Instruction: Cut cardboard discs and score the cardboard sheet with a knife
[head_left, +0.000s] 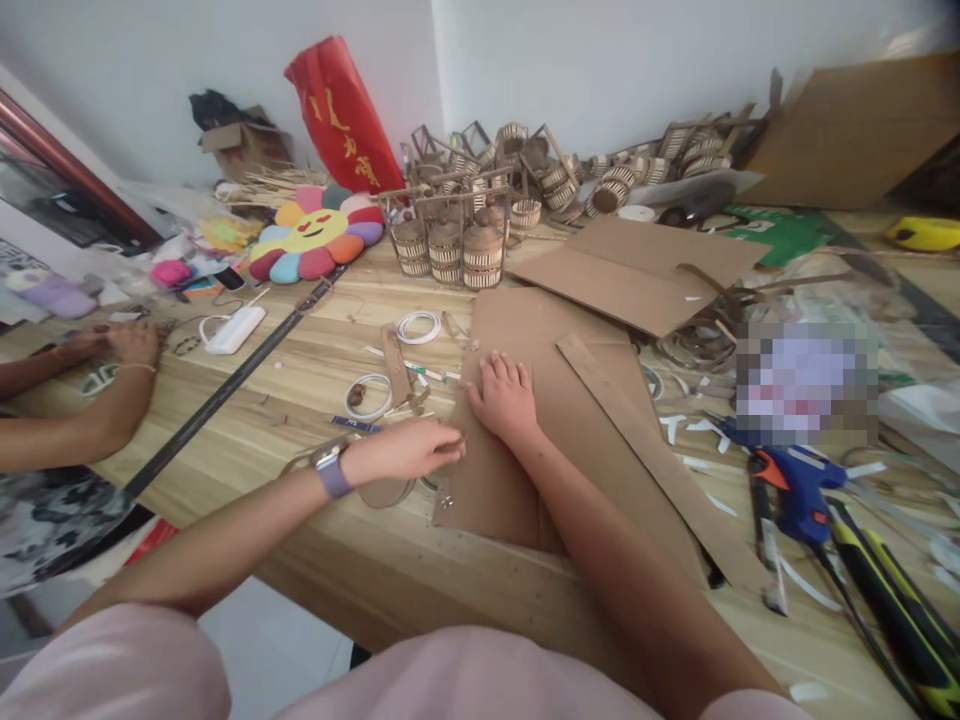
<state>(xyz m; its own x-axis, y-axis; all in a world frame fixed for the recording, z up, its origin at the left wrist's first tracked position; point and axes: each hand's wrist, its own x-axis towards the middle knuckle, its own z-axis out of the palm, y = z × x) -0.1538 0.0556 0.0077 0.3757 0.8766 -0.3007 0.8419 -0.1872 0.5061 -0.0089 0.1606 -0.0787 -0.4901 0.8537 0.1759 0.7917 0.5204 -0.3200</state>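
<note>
Resting on the cardboard sheet (577,440), which is placed on the table (330,345) in front of the body, the right hand (510,395) is laid palm down with its fingers slightly spread. The left hand (409,450) is held at the sheet's left edge, its fingers bent and drawn close together; whether anything is pinched between the tips cannot be told.

The sheet could be shifted if the right hand's weight were lifted or pushed sideways, since no other hold on it is seen. By such a slip, the loose cardboard strip (660,465) lying across it could be knocked askew. The tiny bright bits (447,502) at the near left corner could be brushed off by a careless sleep of the left wrist, and the glue gun (806,490) could be bumped if the strip were swung right.

Part of the sheet is covered by the right forearm. The bright bits are too small to be identified, an object at the right is masked by a blurred patch (806,380), and the pliers (892,600) are cut off below.
</note>
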